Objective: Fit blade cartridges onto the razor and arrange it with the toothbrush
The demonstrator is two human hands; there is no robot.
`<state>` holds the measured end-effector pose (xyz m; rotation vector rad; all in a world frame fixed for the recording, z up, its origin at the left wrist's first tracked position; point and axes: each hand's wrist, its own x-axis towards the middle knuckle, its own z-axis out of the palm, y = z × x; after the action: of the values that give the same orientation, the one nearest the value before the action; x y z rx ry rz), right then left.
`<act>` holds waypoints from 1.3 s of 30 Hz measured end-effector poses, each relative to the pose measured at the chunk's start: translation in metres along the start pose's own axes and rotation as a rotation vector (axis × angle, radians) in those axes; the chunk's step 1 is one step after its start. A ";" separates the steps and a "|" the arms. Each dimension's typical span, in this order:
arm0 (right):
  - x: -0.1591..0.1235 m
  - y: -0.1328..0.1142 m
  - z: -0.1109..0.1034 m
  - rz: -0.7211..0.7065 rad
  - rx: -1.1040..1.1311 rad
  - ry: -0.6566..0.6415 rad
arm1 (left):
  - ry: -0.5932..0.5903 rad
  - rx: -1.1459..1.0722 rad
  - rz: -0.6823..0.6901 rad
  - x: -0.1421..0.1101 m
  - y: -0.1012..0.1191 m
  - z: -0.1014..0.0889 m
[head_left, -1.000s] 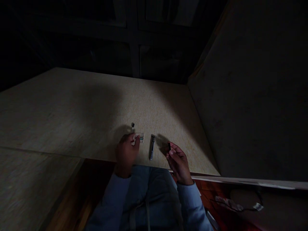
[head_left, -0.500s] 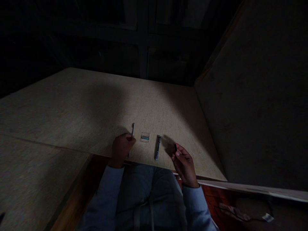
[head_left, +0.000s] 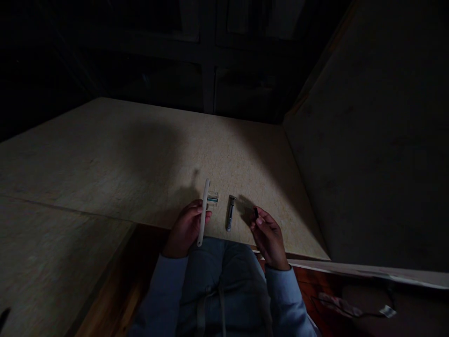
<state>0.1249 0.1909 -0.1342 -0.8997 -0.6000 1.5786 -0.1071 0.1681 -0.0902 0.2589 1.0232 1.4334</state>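
Observation:
My left hand [head_left: 187,227] is closed on a long, slim, pale handle-like bar [head_left: 204,213] with rounded ends, held nearly upright above the table's front edge. Partly behind that bar lies a small clear plastic case [head_left: 213,194] with a teal-striped razor cartridge [head_left: 212,200] in it. To the right, a safety razor [head_left: 230,214] rests on the table, its head pointing away from me. My right hand [head_left: 268,236] pinches a small black piece [head_left: 256,213] between thumb and fingers; its exact kind is too dark to tell.
The pale table [head_left: 157,154] has its near edge at my lap. A tall panel [head_left: 379,140] rises along its right side. Dark framed panes [head_left: 208,84] stand behind it. Down at the lower right are a cable and a white tag [head_left: 387,311].
My left hand has lifted the pale bar off to the right and turned it, so its full length shows and it overlaps the clear case. My right hand stays nearly still.

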 end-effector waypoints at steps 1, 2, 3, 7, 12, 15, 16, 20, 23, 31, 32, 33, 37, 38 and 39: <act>0.000 0.000 0.000 0.003 0.008 0.002 | -0.033 -0.018 -0.008 0.001 -0.004 0.002; 0.000 0.000 0.001 0.005 0.018 0.005 | -0.062 -0.024 -0.013 0.002 -0.008 0.003; 0.000 -0.001 0.002 0.007 0.025 0.007 | -0.085 -0.020 -0.013 0.003 -0.012 0.005; 0.001 -0.002 0.004 0.006 0.014 0.001 | -0.173 0.048 0.018 0.002 -0.021 0.012; 0.001 -0.002 0.003 0.003 -0.028 -0.045 | -0.231 0.233 0.126 -0.010 -0.028 0.028; 0.001 -0.002 0.001 0.010 -0.050 -0.119 | -0.214 0.425 0.205 -0.018 -0.040 0.033; 0.001 -0.002 0.000 0.009 -0.056 -0.150 | -0.220 0.505 0.235 -0.020 -0.045 0.034; 0.000 -0.002 -0.001 0.011 -0.055 -0.256 | -0.262 0.815 0.458 -0.025 -0.066 0.032; 0.000 -0.001 -0.004 0.017 -0.020 -0.281 | -0.290 0.928 0.621 -0.027 -0.076 0.032; 0.004 0.000 -0.011 0.040 0.034 -0.289 | -0.301 1.028 0.807 -0.028 -0.083 0.037; 0.005 0.000 -0.012 0.046 0.030 -0.292 | -0.312 1.018 0.814 -0.029 -0.083 0.038; 0.005 -0.001 -0.012 0.052 0.026 -0.295 | -0.325 1.009 0.817 -0.030 -0.084 0.040; 0.008 0.000 -0.012 0.062 0.024 -0.290 | -0.379 0.962 0.779 -0.031 -0.086 0.045; 0.009 0.000 -0.013 0.062 0.026 -0.291 | -0.382 0.956 0.767 -0.030 -0.086 0.046; 0.010 0.001 -0.013 0.064 0.030 -0.298 | -0.374 0.961 0.759 -0.027 -0.086 0.046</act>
<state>0.1348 0.1991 -0.1443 -0.6714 -0.7604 1.7903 -0.0104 0.1468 -0.1124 1.6904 1.2913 1.3331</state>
